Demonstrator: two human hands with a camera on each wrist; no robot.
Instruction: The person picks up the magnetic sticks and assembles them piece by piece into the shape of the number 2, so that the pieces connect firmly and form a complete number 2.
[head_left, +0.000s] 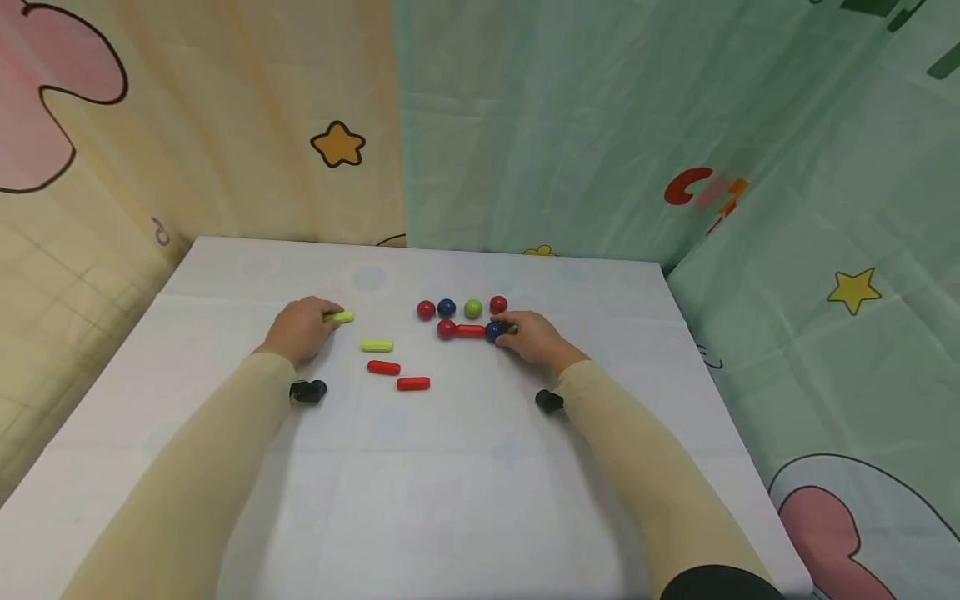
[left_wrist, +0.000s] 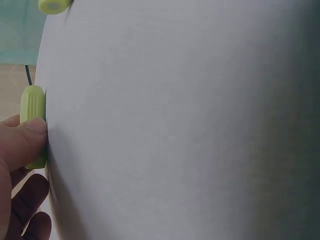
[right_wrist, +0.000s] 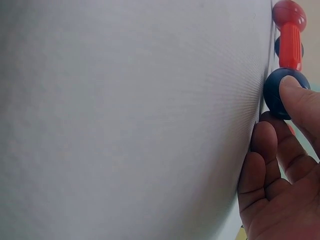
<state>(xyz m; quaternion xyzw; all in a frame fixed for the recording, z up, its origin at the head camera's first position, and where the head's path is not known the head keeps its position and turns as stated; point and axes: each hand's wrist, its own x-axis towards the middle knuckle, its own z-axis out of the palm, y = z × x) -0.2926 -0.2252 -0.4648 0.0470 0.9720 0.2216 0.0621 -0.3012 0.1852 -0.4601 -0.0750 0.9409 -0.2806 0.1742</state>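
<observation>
At the table's left, my left hand (head_left: 300,329) pinches a yellow-green rod (left_wrist: 32,102) between thumb and fingers, the rod close to the tabletop. My right hand (head_left: 534,340) grips a dark blue ball (right_wrist: 276,95), its thumb on the ball's side. That ball is joined to a red rod (head_left: 470,331), and a red ball (head_left: 446,328) sits on the rod's far end, so the three form a dumbbell lying left to right. Another yellow-green rod (head_left: 377,345) and two red rods, one upper (head_left: 383,367) and one lower (head_left: 413,383), lie between the hands.
Behind the dumbbell stand a red ball (head_left: 426,310), a blue ball (head_left: 447,307), a green ball (head_left: 473,309) and another red ball (head_left: 498,304). A white cloth covers the table (head_left: 420,517). Printed curtains (head_left: 525,125) hang along its back and sides.
</observation>
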